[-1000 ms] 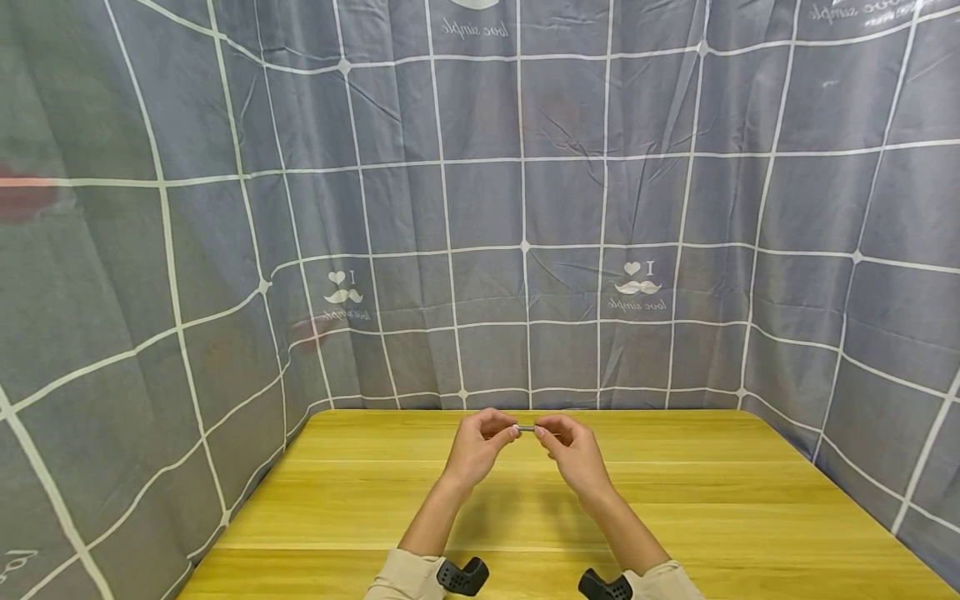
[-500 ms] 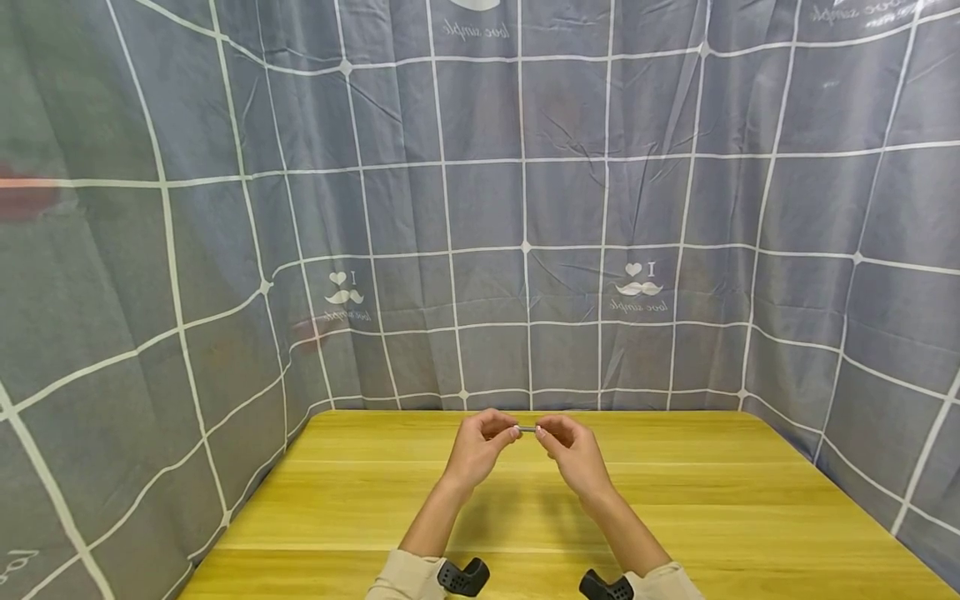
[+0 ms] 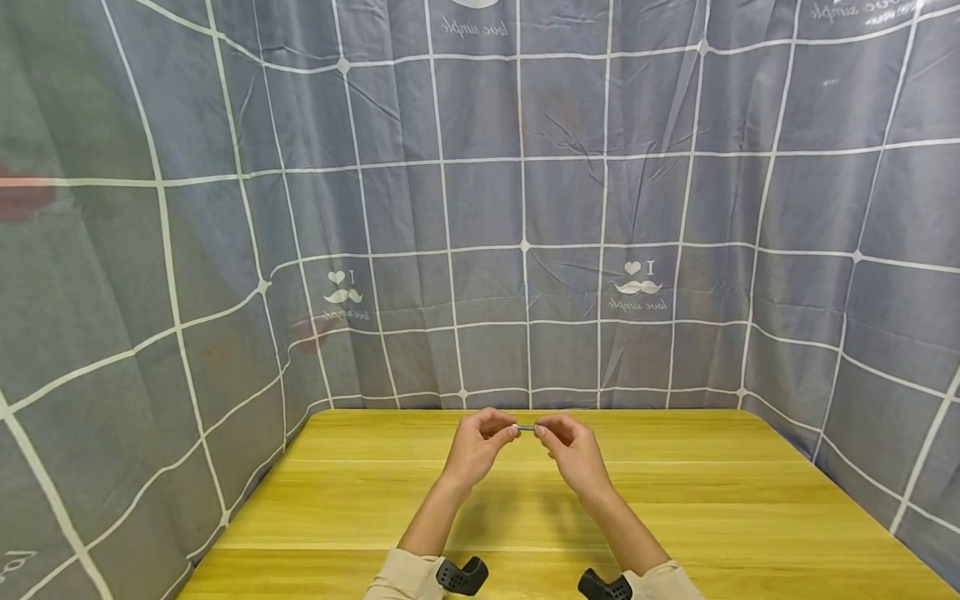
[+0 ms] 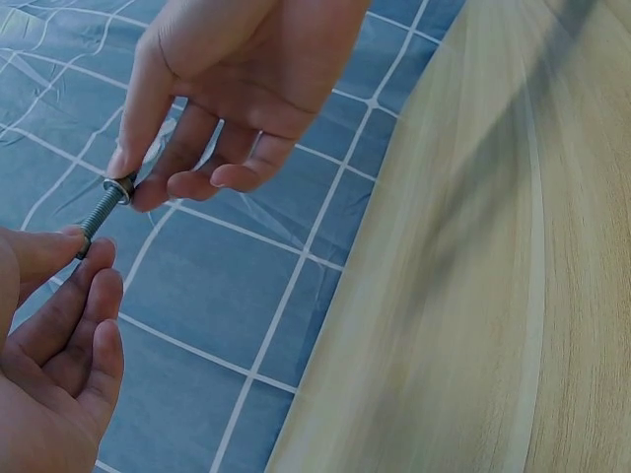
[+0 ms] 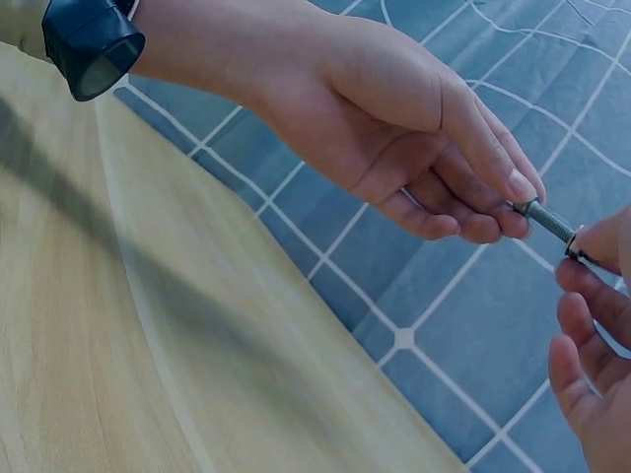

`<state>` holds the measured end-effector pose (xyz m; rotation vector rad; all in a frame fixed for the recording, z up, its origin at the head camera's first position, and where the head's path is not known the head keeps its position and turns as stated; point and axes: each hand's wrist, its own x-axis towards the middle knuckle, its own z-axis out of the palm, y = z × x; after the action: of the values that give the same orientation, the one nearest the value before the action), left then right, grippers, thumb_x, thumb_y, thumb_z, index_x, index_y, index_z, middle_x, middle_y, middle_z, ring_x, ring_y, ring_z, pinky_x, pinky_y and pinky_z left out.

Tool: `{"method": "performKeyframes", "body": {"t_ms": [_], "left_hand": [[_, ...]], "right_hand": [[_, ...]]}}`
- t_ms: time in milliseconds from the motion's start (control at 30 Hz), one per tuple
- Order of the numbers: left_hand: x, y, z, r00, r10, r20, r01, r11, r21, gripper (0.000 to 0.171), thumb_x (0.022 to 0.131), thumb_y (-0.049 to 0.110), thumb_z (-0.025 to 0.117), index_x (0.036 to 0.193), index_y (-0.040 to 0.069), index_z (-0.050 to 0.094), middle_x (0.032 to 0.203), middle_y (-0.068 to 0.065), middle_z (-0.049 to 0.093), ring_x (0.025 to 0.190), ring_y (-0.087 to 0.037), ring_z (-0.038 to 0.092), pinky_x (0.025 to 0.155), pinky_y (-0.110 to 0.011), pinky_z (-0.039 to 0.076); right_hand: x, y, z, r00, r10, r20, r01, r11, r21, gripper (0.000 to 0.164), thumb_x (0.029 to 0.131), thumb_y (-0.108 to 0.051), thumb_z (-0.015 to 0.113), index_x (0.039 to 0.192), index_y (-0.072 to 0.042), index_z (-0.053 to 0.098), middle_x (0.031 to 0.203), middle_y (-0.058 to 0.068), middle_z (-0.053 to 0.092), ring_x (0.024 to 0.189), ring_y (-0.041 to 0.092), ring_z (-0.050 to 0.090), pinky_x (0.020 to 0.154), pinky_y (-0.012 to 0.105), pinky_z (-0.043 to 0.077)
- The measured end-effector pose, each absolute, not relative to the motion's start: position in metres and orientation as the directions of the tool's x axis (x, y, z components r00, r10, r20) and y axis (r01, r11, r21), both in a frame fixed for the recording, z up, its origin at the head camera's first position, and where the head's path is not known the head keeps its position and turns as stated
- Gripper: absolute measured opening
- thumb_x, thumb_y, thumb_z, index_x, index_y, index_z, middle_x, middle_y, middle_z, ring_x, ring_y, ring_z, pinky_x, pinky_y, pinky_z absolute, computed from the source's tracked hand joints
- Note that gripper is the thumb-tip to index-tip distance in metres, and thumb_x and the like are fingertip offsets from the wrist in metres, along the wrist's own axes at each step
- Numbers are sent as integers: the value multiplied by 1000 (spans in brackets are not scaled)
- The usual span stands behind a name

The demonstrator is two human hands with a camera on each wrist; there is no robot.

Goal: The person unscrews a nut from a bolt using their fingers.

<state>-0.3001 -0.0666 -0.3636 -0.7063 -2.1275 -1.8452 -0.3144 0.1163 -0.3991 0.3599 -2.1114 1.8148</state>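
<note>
Hardly anything has shifted since a second ago: grey, white-checked curtains [image 3: 562, 200] hang behind and beside the yellow table [image 3: 360, 508], over which left hand [image 3: 474, 450] and right hand [image 3: 577, 454] pinch opposite ends of a threaded bolt [image 4: 100, 213], its ring [image 4: 119, 191] at the right hand's end.

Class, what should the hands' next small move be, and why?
Probably, the right hand should gently twist the ring-like collar while the left hand holds the threaded bolt: the right hand pinches the collared end, the left pinches the opposite end, and exposed thread lies between them.
</note>
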Motion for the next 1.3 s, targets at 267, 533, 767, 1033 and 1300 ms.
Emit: {"method": "performKeyframes", "body": {"t_ms": [267, 533, 767, 1033, 1300], "left_hand": [[-301, -67, -364, -855, 206, 476, 500, 82, 862, 12, 100, -3, 65, 108, -10, 70, 105, -27, 72, 101, -39, 69, 92, -54, 54], [-301, -66, -364, -852, 211, 479, 504, 85, 859, 13, 100, -2, 65, 109, -10, 70, 105, -25, 73, 101, -41, 69, 92, -54, 54], [-301, -66, -364, -851, 211, 482, 507, 84, 858, 12, 100, -2, 65, 108, -10, 70, 104, -25, 73, 101, -40, 69, 92, -52, 54], [-302, -66, -365, -849, 212, 483, 506, 71, 859, 13, 99, -3, 65, 108, -12, 69, 104, -27, 72, 101, -45, 68, 93, -55, 53], [-302, -66, -365, -852, 203, 482, 506, 90, 858, 11, 99, -2, 66, 106, -9, 70, 103, -25, 73, 100, -37, 70, 90, -50, 54]], "right_hand": [[-314, 117, -399, -911, 17, 412, -404, 163, -900, 22, 103, -13, 67, 119, 1, 69, 111, 10, 69, 98, 24, 62, 82, 32, 53], [-314, 117, -398, -912, 7, 411, -405, 143, -903, 19, 101, -8, 67, 119, 1, 69, 114, 13, 68, 102, 27, 63, 85, 36, 53], [-316, 117, -400, -914, 6, 405, -400, 153, -904, 23, 103, -14, 68, 121, 0, 69, 111, 11, 68, 100, 27, 63, 86, 40, 54], [-316, 117, -400, -913, 3, 408, -404, 137, -904, 19, 100, -5, 68, 119, 0, 69, 114, 11, 67, 100, 25, 64, 83, 36, 52], [-316, 116, -400, -915, 14, 403, -395, 165, -904, 24, 105, -17, 65, 120, 1, 69, 108, 11, 68, 95, 27, 61, 81, 38, 54]]}}
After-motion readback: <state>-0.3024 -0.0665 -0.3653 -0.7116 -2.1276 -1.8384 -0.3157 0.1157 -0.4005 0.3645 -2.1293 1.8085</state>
